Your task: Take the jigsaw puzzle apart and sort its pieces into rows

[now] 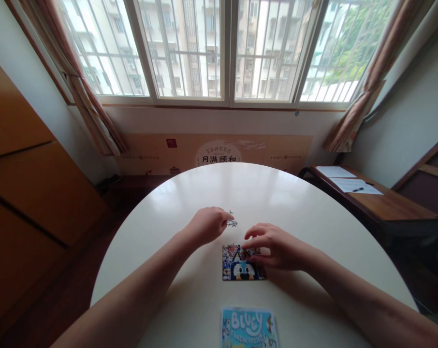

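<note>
A small jigsaw puzzle [243,271] with a blue dog's face lies on the white round table; its upper edge looks uneven. Above it is a little cluster of loose puzzle pieces [232,223]. My left hand [212,223] reaches in from the left, its index finger stretched onto these pieces and the other fingers curled under. Nothing shows held in it. Over the puzzle's right side, my right hand [275,247] hovers or rests with fingers bent and apart, partly covering the picture. Whether its fingertips touch the puzzle is unclear.
Closer to me on the table [150,299] lies a light blue Bluey packet or card [248,328], cut off by the lower frame edge. At right, a wooden side table [396,203] bears papers [355,186] and a pen. Barred windows and curtains are beyond.
</note>
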A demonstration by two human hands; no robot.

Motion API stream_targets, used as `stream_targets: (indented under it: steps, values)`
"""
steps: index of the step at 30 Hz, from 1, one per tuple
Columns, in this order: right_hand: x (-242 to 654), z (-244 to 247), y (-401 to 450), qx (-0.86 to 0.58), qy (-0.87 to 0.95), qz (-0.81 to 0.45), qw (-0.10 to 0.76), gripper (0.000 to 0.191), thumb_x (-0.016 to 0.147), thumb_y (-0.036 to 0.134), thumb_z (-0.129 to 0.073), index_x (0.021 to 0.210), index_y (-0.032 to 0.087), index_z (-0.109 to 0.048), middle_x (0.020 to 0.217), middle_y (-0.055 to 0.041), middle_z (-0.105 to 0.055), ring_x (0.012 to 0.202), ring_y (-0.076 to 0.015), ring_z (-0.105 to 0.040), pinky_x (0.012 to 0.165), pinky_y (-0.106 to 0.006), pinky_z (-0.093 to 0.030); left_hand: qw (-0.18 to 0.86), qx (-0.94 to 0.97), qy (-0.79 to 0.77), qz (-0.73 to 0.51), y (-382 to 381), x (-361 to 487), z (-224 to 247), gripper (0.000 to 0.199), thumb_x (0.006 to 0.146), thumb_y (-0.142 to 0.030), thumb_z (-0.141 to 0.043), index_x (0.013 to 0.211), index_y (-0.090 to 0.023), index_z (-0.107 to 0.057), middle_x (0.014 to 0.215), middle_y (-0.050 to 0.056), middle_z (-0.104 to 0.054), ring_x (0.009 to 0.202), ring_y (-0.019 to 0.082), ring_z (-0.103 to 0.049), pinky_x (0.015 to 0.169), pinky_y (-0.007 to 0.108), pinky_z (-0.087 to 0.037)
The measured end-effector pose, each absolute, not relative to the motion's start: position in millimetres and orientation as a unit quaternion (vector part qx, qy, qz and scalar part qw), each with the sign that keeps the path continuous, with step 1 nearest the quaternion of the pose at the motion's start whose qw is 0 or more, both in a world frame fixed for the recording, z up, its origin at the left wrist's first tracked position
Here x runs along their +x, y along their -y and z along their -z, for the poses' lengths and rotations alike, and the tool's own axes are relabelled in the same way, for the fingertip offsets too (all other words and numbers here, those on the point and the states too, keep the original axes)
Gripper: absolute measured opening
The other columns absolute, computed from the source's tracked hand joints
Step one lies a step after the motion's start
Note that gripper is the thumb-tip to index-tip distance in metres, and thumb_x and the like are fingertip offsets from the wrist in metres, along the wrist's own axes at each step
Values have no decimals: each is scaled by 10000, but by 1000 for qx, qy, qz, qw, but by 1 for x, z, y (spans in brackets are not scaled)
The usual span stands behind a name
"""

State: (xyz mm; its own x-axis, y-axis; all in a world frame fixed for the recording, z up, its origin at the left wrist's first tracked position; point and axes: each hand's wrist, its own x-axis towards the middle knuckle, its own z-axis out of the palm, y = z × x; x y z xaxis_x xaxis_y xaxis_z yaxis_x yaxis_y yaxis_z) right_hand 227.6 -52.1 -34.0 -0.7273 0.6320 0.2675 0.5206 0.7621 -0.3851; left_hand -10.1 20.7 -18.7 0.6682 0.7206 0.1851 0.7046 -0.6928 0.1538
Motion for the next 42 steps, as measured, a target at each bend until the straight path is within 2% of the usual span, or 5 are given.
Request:
stream_targets:
  steps: [7, 24, 30, 35, 42]
  values:
    - [233, 24, 53, -339, 925, -118, 127, 228, 838, 315, -689, 1056, 289, -750, 992, -58, -705, 869, -210, -626, 791, -367, -462, 53, 918, -383, -92, -6, -6, 8, 192, 836, -226, -586, 880, -235, -772, 900, 45, -754, 854, 217, -670, 746, 301, -500]
    - [235, 39, 44, -363, 902, -136, 190, 226, 870, 326, -663, 1077, 270, -735, 998, -62, -687, 906, -200, -616, 799, -342, -483, 132, 897, -418, -54, 4, 6, 14, 84, 733, -229, -683, 772, -214, -756, 795, 48, -734, 748, 205, -650, 591, 267, -429]
    - [231, 46, 44, -356, 908, -121, 185, 326, 865, 304, -669, 1188, 332, -698, 1021, -59, -665, 923, -209, -604, 811, -354, -477, 148, 890, -427, -65, 3, 7, 16, 79, 729, -237, -668, 743, -205, -738, 771, 46, -733, 730, 197, -646, 596, 263, -432]
    - [232, 46, 44, -351, 909, -133, 184, 334, 869, 306, -670, 1201, 344, -692, 1019, -56, -658, 922, -204, -601, 818, -353, -478, 233, 874, -420, -67, -5, 5, 19, 92, 714, -203, -667, 764, -196, -744, 755, 23, -742, 723, 186, -651, 653, 269, -457]
    - [232, 45, 44, -352, 907, -142, 184, 335, 862, 283, -679, 1195, 309, -700, 1050, -71, -663, 926, -205, -613, 825, -349, -486, 306, 811, -469, -167, -31, -14, 16, 150, 764, -232, -636, 839, -175, -752, 844, 39, -765, 787, 200, -688, 697, 275, -504]
